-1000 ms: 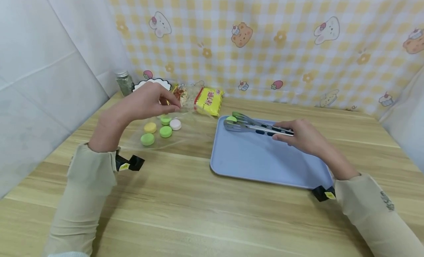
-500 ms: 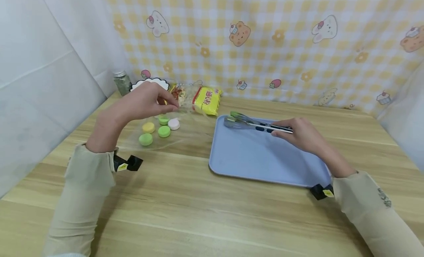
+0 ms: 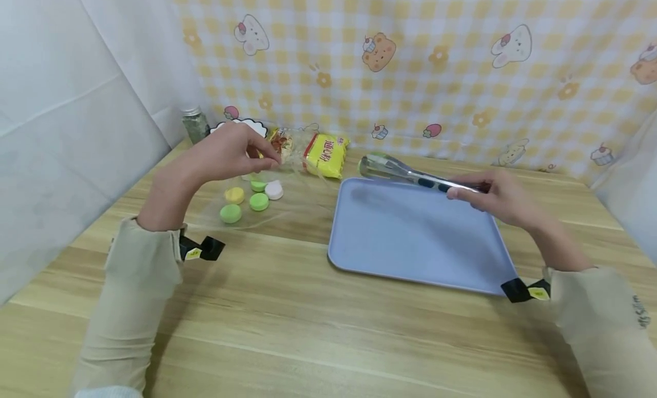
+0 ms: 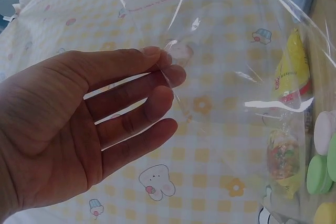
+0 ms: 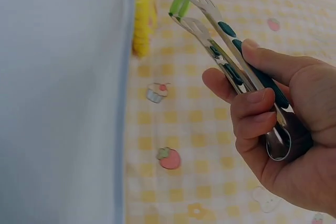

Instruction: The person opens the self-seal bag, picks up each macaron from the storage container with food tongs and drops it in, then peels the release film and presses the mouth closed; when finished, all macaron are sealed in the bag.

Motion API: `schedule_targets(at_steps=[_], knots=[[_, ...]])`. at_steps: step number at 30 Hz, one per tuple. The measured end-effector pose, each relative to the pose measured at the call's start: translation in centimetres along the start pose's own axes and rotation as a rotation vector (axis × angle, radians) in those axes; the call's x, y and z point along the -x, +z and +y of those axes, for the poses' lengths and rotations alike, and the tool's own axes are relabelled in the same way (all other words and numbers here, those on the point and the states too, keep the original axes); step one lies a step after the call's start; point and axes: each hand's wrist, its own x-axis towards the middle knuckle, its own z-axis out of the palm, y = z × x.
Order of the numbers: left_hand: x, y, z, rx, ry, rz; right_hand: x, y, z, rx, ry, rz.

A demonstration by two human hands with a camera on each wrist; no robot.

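My right hand [image 3: 505, 198] grips a pair of metal tongs [image 3: 428, 180] with dark inlays on the handles. Between the tong heads is a green macaron [image 5: 180, 4], lifted above the far left corner of the blue tray [image 3: 410, 238]. At left, my left hand [image 3: 228, 153] pinches the edge of a clear plastic bag [image 4: 231, 72] between thumb and index finger, its other fingers loosely bent. Low in the bag lie a yellow macaron [image 3: 234, 195], a white one [image 3: 274, 190] and several green macarons [image 3: 259, 202].
Behind the bag, a yellow packet [image 3: 327, 155] and another food packet [image 3: 282, 140] lie near the checked curtain [image 3: 410, 90]. A glass jar [image 3: 194, 125] stands at the back left corner, beside a white scalloped-edged thing [image 3: 251, 126]. All stand on a wooden table [image 3: 287, 329].
The tongs have closed on the green macaron and risen off the tray with it, while my right hand moved up and to the right. My left hand stays at the bag's edge.
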Motion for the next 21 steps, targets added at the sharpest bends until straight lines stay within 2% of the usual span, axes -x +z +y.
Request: schedule_targets(at_steps=[4,7,15,21], knots=[[-0.1,0.0,-0.2,-0.001,0.005,0.004,0.4,-1.0,-0.5,0.038,0.08,0.02],[-0.1,0.1,-0.4,-0.007,-0.001,0.003,0.5,-1.5,-0.9,0.072,0.101,0.002],[-0.1,0.0,-0.3,-0.015,0.005,0.01,0.9,-2.2,-1.4,0.113,0.06,-0.101],[-0.2,0.0,-0.2,-0.002,-0.011,-0.005,0.8,-1.5,-2.3,0.096,0.001,-0.207]])
